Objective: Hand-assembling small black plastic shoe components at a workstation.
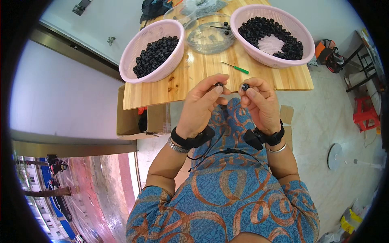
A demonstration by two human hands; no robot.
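Note:
Just off the table's front edge, my left hand pinches a small black round part between thumb and fingers. Close beside it, my right hand grips another small black part, which shows a pale spot. The two parts are apart, and their exact kind is too small to tell. A green-handled screwdriver lies on the wooden table just beyond my hands. Many similar black pieces fill a pink basket at the left and a second pink basket at the right.
Between the baskets sits a clear round tray with small pieces and a dark thin tool. Below the table's left side stands a cardboard box. A red stool is on the floor at right. An open doorway lies at the lower left.

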